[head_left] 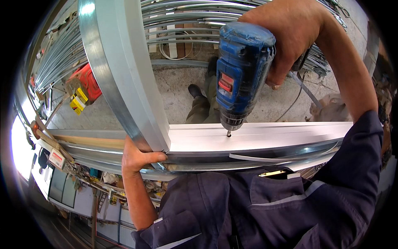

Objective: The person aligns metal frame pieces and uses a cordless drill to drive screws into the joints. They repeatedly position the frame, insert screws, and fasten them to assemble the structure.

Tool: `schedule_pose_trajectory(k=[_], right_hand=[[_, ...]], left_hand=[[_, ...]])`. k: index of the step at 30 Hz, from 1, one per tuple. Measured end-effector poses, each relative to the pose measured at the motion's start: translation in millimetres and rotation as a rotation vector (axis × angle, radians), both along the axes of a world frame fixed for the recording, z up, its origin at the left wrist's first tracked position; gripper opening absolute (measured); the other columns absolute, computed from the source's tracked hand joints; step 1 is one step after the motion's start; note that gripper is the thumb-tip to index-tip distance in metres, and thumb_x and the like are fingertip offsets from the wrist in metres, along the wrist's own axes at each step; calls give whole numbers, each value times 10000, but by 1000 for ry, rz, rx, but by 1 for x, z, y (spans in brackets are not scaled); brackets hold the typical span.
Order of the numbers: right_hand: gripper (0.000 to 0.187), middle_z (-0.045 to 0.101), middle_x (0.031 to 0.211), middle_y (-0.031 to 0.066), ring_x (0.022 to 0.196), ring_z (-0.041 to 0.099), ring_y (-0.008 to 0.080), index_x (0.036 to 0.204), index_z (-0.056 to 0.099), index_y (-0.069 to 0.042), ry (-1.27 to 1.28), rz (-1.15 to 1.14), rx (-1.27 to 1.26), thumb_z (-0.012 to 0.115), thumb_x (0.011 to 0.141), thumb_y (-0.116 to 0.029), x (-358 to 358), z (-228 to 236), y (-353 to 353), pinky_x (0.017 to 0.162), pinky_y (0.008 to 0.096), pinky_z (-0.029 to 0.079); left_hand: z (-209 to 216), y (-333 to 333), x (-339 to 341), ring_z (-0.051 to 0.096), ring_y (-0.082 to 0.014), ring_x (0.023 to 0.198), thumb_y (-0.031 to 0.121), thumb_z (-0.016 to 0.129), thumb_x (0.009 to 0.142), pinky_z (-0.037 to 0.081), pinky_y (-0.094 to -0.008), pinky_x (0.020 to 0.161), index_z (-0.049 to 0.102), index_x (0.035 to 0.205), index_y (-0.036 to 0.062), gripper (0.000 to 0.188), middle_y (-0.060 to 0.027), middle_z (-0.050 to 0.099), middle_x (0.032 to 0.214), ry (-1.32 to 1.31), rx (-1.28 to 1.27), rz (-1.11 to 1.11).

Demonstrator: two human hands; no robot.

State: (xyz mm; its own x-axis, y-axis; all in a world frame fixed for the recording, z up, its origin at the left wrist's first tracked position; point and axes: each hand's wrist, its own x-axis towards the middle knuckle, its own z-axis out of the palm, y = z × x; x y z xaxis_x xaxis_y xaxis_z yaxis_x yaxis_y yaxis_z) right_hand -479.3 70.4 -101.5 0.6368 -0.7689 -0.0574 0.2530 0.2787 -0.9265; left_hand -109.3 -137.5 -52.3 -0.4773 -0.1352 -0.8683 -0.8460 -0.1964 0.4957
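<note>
We have a blue drill [244, 62] pointing nose down at a long pale bar [286, 135]. Its thin tip [229, 133] meets the bar's top, between the far edge and the near edge, and nearer to the corner by the second pale bar [137, 83] than to the right end. A small dark spot shows right at the tip.

The two bars look already set together at that corner, so we think that part is done, but we cannot see what joins them. The drilling looks begun or just about to begin. We cannot tell how deep the tip is, or if it spins. The drill is not off the bar yet, so we judge that this spot is left to finish. We spot no other sure hole in the long bar's top.

Our right hand [292, 35] has its grip wrapped around the drill's handle. Our left hand [138, 157] has its grip closed around the low end of the second bar, thumb on the near side.

Further out, a thin white strip [265, 158] lies along the near edge. Past the far edge, we see the floor [172, 93], many metal rods [178, 20] and a red thing [90, 83] with a yellow label.
</note>
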Motion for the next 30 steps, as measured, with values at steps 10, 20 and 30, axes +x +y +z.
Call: schedule_pose_trajectory(k=[10, 20, 30], right_hand=[[603, 700, 1169, 160, 1044, 659, 229, 1243, 621, 9, 150, -144, -115, 889, 710, -79, -8, -26, 27, 947, 351, 518], [627, 689, 1205, 154, 1058, 654, 212, 1286, 608, 11, -39, -156, -106, 872, 719, -15, -2, -42, 24, 901, 332, 544], [507, 707, 952, 92, 748, 634, 109, 1227, 628, 2, 11, 40, 389, 827, 761, -4, 5, -25, 7, 551, 240, 518]], left_hand=[[-2, -5, 6, 655, -204, 904, 182, 957, 485, 522, -343, 816, 611, 1149, -56, 786, -98, 687, 984, -4, -15, -11], [-2, -3, 7, 655, -197, 900, 207, 974, 481, 520, -334, 805, 619, 1132, -63, 789, -94, 687, 976, -27, -3, 1], [-2, -1, 7, 658, -207, 909, 232, 971, 481, 522, -341, 812, 621, 1133, -66, 798, -104, 689, 985, -10, -10, 1]])
